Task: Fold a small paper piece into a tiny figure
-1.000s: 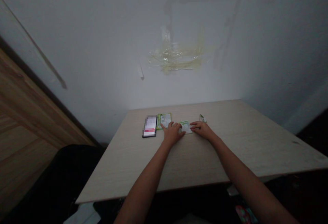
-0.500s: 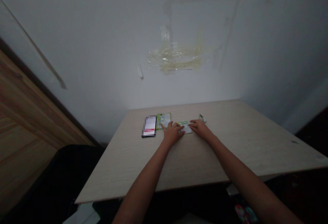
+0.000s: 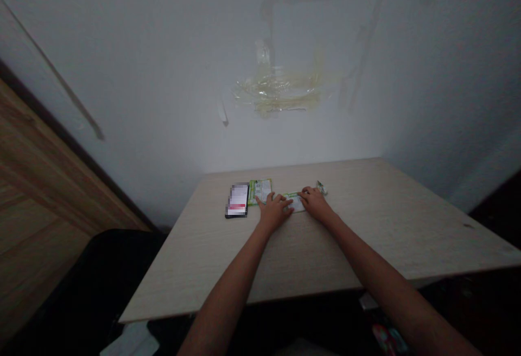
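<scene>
A flat green-and-white printed piece (image 3: 298, 205), perhaps a packet or card, lies on the table between my hands. With fingers spread, my left hand (image 3: 274, 212) rests on its left end. On its right end lie the fingertips of my right hand (image 3: 316, 203), fingers stretched forward and fairly close together. Another green-and-white printed packet (image 3: 260, 189) sits flat just beyond my left hand, whose thumb reaches its lower edge. A small crumpled green-and-white scrap (image 3: 321, 187) is beside my right knuckles, partly behind them.
A phone (image 3: 237, 201) with a lit, pixelated screen lies left of the packet. The pale wooden table (image 3: 228, 258) meets a wall (image 3: 163, 74) with old clear tape (image 3: 285, 93). Wooden boards (image 3: 36, 166) stand at the left, above a dark shape.
My right hand has shifted slightly left and away from me, farther over the printed piece. My left hand, the phone and the other packet have stayed put.
</scene>
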The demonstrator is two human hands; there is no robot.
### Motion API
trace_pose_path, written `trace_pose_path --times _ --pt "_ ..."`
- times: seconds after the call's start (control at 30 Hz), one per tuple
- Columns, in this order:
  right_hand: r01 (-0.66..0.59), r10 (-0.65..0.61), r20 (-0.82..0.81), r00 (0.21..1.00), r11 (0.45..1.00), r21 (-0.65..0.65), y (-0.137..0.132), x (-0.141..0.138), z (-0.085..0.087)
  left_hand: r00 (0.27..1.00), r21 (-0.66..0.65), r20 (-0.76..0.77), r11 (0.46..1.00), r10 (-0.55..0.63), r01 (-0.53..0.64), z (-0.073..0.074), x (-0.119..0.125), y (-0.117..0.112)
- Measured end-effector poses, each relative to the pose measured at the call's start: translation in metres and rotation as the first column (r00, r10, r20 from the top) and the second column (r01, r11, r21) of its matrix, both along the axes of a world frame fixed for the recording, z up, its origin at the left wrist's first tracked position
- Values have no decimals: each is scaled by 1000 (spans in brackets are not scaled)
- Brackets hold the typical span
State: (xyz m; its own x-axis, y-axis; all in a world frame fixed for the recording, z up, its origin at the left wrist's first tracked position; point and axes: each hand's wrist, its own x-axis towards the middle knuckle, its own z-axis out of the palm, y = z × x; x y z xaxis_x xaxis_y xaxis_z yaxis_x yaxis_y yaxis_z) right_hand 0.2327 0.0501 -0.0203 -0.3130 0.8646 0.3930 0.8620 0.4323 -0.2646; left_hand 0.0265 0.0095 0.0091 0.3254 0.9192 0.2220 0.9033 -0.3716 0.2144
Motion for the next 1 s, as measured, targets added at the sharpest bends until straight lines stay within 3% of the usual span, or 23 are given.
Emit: trace_pose_path --times 0.57,1.0 --pt "29 -30 9 1000 999 40 -6 -2 -1 999 44 37 999 16 -18 -2 -1 -4" --pt "-104 115 -237 965 993 58 -3 8 -8 998 44 56 998 40 -43 -5 -11 -4"
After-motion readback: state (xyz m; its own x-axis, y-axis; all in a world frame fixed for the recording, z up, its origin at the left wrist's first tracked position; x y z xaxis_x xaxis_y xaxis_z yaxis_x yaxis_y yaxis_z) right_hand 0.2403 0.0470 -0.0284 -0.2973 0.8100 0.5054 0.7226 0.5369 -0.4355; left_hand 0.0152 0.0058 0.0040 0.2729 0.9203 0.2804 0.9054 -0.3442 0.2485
